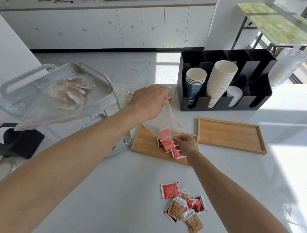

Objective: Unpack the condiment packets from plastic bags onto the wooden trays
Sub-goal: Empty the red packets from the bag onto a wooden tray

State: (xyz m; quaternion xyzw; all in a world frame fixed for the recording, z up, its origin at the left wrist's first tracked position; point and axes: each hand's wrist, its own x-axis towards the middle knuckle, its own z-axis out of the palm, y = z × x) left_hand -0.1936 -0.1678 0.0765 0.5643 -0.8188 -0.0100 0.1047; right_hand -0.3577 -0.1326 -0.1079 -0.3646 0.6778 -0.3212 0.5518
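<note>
My left hand pinches the top of a clear plastic bag and holds it upside down over the left wooden tray. Red condiment packets lie in a small heap on that tray, and one red packet still shows inside the bag. At the bag's lower opening, my right hand grips the bag's edge, just above the heap. A second wooden tray to the right holds nothing. Loose red and brown packets lie on the white table near me.
A metal cart at the left carries another clear bag of brownish packets. A black cup organiser with paper cups stands behind the trays, with stacked clear cups beside it. Small lidded sauce cups sit behind my left hand.
</note>
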